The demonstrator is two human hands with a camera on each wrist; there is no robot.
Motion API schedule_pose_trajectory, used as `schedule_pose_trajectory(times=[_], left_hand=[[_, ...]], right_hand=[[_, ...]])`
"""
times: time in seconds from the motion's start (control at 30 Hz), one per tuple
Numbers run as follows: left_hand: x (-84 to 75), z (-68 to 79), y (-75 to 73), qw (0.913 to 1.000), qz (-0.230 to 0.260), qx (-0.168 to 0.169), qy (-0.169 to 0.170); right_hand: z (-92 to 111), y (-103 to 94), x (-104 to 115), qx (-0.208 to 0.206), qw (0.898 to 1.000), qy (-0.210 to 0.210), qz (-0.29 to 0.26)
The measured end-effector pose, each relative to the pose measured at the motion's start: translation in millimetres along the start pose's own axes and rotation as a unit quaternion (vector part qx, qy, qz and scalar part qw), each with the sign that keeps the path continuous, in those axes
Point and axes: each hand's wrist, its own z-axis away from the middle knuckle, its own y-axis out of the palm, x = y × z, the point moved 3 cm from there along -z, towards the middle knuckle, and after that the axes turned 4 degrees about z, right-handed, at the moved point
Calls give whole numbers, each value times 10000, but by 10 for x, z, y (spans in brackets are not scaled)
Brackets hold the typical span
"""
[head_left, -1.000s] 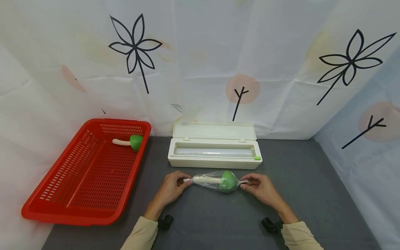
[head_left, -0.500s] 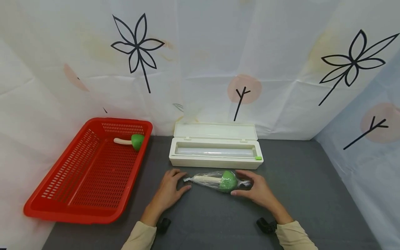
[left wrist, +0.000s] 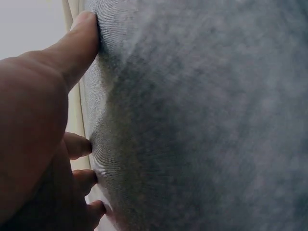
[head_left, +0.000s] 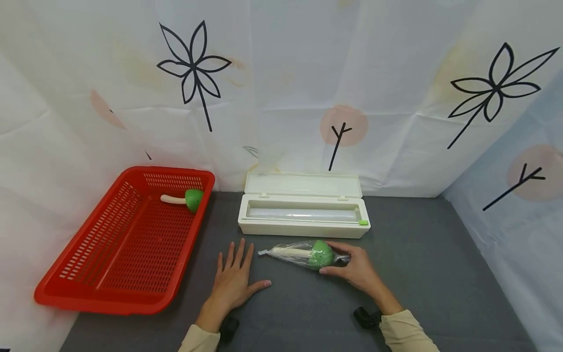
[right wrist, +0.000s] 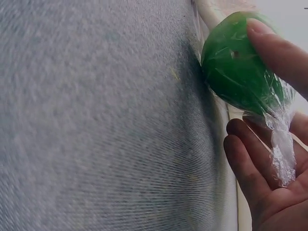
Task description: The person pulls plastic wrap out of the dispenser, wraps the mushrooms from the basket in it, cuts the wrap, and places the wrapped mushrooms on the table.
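A toy mushroom (head_left: 322, 254) with a green cap and cream stem lies on the grey table, wrapped in clear plastic film twisted at both ends. My right hand (head_left: 355, 268) holds it at the cap, thumb on the near side and fingers on the far side. In the right wrist view the thumb presses the green cap (right wrist: 236, 62), and the twisted film tail (right wrist: 283, 154) hangs over the palm. My left hand (head_left: 232, 283) lies on the table with its fingers spread, left of the stem end. Its fingertips touch the cloth in the left wrist view.
Behind the wrapped mushroom stands a white cling film box (head_left: 303, 228), lid up, a roll inside. A red plastic basket (head_left: 171, 293) at the left contains an unwrapped green toy mushroom (head_left: 192, 199). A patterned white cloth (head_left: 281, 88) hangs behind the table.
Both hands have let go of the twisted film ends. The left hand moved left and flattened onto the table; the right hand moved left and took hold of the cap.
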Motion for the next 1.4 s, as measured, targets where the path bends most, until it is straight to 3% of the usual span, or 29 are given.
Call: schedule_pose_trajectory(times=[0.17, 0.27, 0.43, 0.57, 0.67, 0.8, 1.0, 1.1, 1.23, 1.33, 1.4], left_hand=[[-1, -11, 0, 9998, 15, 161, -145], [-14, -36, -9, 9998, 70, 9, -164], [-96, -127, -43, 9952, 459, -845, 179], [-174, -226, -64, 9779, 1103, -1717, 461], [-221, -293, -72, 9639, 1685, -1996, 515], [-271, -373, -42, 9530, 2330, -1905, 359], [-289, -443, 41, 9375, 2854, -1953, -380], [-311, -454, 56, 9473, 2542, -1924, -306], [-363, -458, 60, 9681, 2081, -1359, 308], [-374, -471, 58, 9710, 2129, -859, 668], [-359, -494, 56, 9674, 2350, -710, 622]], right_hand=[[8, 18, -11, -57, 10000, 62, 38], [19, 13, -19, -99, 9999, 37, -22], [38, -4, -37, -196, 9998, 12, -50], [40, -7, -43, -206, 9998, -37, 51], [33, -9, -43, -194, 9997, -85, 95], [24, -15, -34, -133, 9998, -135, 109], [26, -24, -17, -9, 9999, -116, 118], [30, -23, -9, 22, 9999, -98, 107], [36, -18, -6, 42, 10000, -58, 31], [40, -17, -8, 26, 10000, -44, -24], [43, -18, -9, 10, 10000, -61, -35]])
